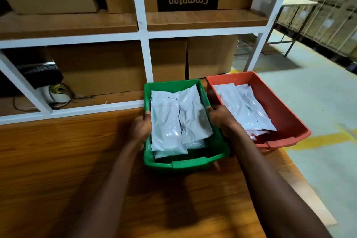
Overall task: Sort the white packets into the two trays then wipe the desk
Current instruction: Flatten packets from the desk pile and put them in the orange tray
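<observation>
Packets [170, 121], white and glossy, fill the green tray [185, 162] on the wooden desk [58, 160]; left hand [142, 128] and right hand [220, 119] clamp its long sides. Touching it, the red tray [286, 114] holds more.

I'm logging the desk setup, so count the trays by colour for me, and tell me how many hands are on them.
Green tray: 1, packets inside, left hand and right hand gripping its two sides
Red tray: 1, packets inside, no hand gripping it
Hands: 2
Total: 2 trays, 2 hands
</observation>
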